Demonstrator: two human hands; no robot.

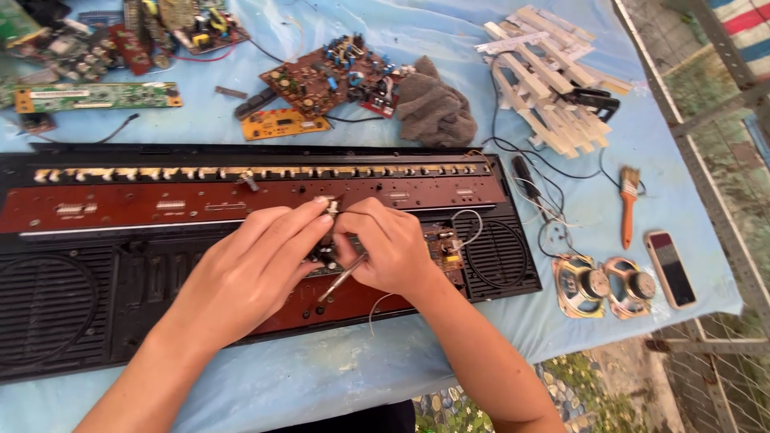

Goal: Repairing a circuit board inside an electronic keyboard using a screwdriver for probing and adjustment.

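Far left, top: a heap of loose circuit boards (88,40) lay on the blue table cover (401,353), with a long green board (96,97) just below them.

Centre left: an opened black keyboard case (72,305) spanned most of the table, lying flat, its reddish-brown inner board (160,204) exposed along the upper half and a round speaker grille at each end.

Left hand (249,277): over the middle of the case, fingers curled and pinched on a small component (327,207) at the edge of the reddish-brown board; thumb hidden, so how firmly it gripped could not be told.

Above the case: an orange board (282,123) and a brown populated board (321,76).

Right hand (389,244): touching the left hand's fingertips, closed around a slim metal tool (343,277) whose shaft slanted down and left beneath the palm. Its tip was hidden between the two hands.

Centre right: a crumpled grey cloth (437,108) lay behind the case; a small green board (445,247) sat inside the case beside the right grille.

Right: a pile of white keys (545,80); black wires (553,172) trailing toward the case; an orange-handled brush (628,204); two loose round speakers (609,285) side by side; a phone (670,269) near the table edge.
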